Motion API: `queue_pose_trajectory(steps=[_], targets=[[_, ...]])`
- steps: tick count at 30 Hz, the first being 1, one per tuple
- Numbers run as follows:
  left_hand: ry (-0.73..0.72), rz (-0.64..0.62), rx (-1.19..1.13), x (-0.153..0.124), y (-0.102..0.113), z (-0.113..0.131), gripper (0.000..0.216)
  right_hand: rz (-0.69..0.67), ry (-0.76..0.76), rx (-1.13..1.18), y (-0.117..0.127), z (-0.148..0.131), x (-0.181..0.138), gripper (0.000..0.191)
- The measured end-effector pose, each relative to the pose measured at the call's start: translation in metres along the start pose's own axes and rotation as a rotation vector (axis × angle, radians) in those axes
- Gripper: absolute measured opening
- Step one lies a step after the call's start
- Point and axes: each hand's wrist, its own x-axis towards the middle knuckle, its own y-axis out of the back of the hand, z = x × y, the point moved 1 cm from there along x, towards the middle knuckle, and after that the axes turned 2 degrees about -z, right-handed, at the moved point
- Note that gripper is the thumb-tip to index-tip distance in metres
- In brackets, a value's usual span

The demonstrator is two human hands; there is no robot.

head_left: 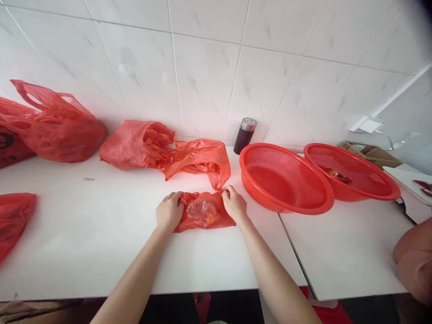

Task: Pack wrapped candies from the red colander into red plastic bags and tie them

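White wall tiles (205, 85) with grey flecks are set behind a smooth white bench (84, 252). Midway between its front and back edges, toward its right end, a flattened translucent red plastic bag (205, 211) is held by both bare hands. Its left end is gripped by the left hand (169, 210), the fingers curled closely over the film; its upper right corner is pinched by the right hand (235, 204), thumb and forefinger drawn narrow. Through the film a glossy lump with an orange patch (210, 220) is seen; what it is cannot be told. Toward the back edge, a loose crumpled red plastic sheet-like bag (202, 157) is laid beside a bulky gathered red plastic bag (131, 144). At the back edge a black cylindrical flask with a silver lid (243, 139) is stood. Across the bench's right edge a round red perforated plastic basket (280, 177) is placed, next to a second red basket (364, 173) in which small dark-red and yellow pieces (338, 175) are contained.
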Motion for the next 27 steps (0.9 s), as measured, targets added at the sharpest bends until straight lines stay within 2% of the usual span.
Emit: queue_pose_trajectory(steps=[3, 6, 9, 12, 19, 25, 27], targets=[[-0.017, 0.001, -0.032, -0.002, 0.001, 0.008, 0.039, -0.034, 0.032, 0.043, 0.001, -0.008, -0.004, 0.032], [-0.064, -0.036, -0.028, -0.002, -0.002, 0.02, 0.045, 0.001, 0.114, 0.013, -0.006, -0.013, -0.007, 0.047], [-0.1, -0.066, 0.008, 0.001, -0.007, 0.026, 0.038, 0.03, 0.167, -0.062, -0.015, -0.012, -0.005, 0.038], [-0.098, -0.094, 0.033, 0.006, -0.011, 0.027, 0.029, 0.025, 0.152, -0.102, -0.02, -0.007, -0.001, 0.03], [-0.061, -0.132, 0.029, 0.014, -0.012, 0.029, 0.028, 0.044, 0.134, -0.122, -0.022, -0.006, 0.003, 0.026], [-0.104, -0.149, -0.091, -0.001, -0.005, 0.03, 0.025, 0.066, 0.16, -0.096, -0.019, -0.007, -0.009, 0.026], [-0.128, -0.128, -0.165, -0.01, -0.004, 0.027, 0.032, 0.06, 0.207, -0.013, -0.016, -0.007, -0.015, 0.026]])
